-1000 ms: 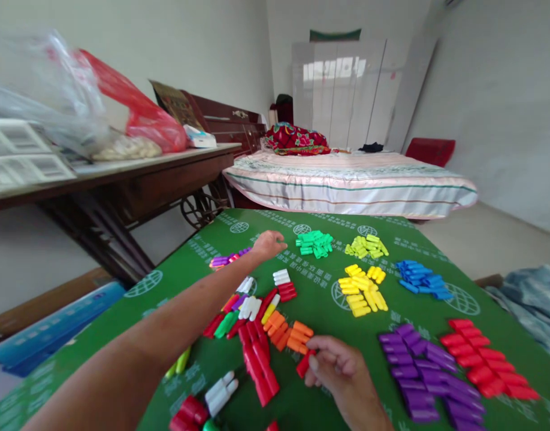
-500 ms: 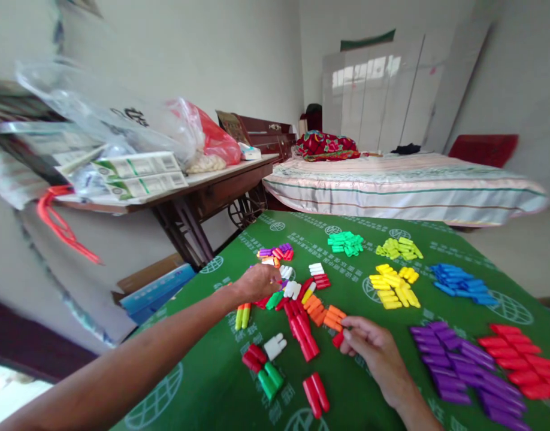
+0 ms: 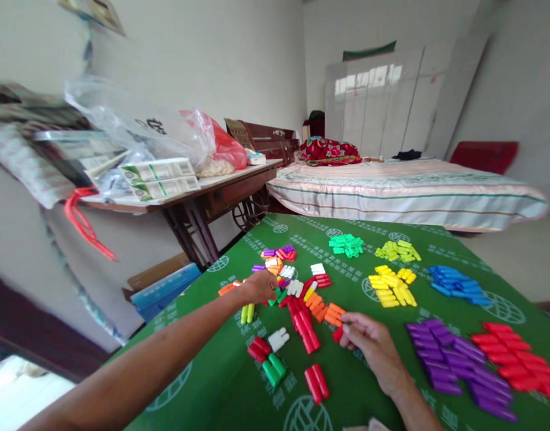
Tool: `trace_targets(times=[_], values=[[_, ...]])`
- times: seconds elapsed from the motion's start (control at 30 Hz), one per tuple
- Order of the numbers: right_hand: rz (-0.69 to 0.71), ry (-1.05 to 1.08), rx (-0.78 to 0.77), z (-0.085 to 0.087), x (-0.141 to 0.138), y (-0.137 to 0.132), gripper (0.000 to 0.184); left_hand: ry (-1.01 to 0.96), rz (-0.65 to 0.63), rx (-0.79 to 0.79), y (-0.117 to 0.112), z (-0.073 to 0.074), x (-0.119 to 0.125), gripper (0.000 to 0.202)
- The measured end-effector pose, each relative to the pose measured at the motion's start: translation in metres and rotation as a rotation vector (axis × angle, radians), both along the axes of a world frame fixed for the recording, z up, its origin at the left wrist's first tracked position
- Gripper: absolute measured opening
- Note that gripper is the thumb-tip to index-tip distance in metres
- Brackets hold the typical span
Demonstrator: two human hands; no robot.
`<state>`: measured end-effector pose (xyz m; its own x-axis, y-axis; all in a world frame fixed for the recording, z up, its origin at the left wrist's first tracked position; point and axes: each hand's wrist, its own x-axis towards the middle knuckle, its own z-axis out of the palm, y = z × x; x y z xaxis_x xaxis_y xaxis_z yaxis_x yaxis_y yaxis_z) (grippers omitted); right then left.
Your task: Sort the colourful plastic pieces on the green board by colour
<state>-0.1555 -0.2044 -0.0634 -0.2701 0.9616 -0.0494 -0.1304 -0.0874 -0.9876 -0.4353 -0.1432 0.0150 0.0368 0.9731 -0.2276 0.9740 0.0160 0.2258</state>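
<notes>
My left hand (image 3: 259, 287) reaches over a cluster of small coloured plastic building pieces, fingers curled down beside a dark green piece (image 3: 281, 296). Its fingertips are partly hidden, so what they grip does not show. My right hand (image 3: 369, 342) pinches a small red building piece (image 3: 337, 334) between thumb and fingers. That piece lies against an orange block (image 3: 334, 314) at the end of a joined figure. A red section (image 3: 304, 326) of this figure runs toward me, with white pieces (image 3: 295, 288) near its top.
Loose purple (image 3: 441, 353), red (image 3: 513, 359), blue (image 3: 459, 285), yellow (image 3: 392, 285), lime (image 3: 398, 251) and light green pieces (image 3: 345, 245) lie in piles on the green tablecloth (image 3: 230, 383). A red pair (image 3: 317, 383) lies nearest me. A cluttered side table (image 3: 239, 173) stands left.
My left hand has moved slightly down and nearer the dark green piece. My right hand stays at the red piece beside the orange block. The view has shifted slightly.
</notes>
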Motion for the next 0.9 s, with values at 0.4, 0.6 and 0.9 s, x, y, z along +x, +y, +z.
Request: trace_targets(times=[0.4, 0.6, 0.9], values=[[0.003, -0.003, 0.015, -0.01, -0.008, 0.006, 0.048, -0.519, 0.1, 0.092, 0.054, 0.02, 0.04, 0.024], [-0.077, 0.024, 0.03, -0.016, -0.017, 0.005, 0.051, -0.47, 0.103, 0.243, 0.137, 0.01, 0.109, 0.026], [-0.12, -0.025, 0.03, -0.036, -0.028, 0.012, 0.054, -0.186, 0.063, 0.291, 0.236, -0.005, 0.178, 0.022]])
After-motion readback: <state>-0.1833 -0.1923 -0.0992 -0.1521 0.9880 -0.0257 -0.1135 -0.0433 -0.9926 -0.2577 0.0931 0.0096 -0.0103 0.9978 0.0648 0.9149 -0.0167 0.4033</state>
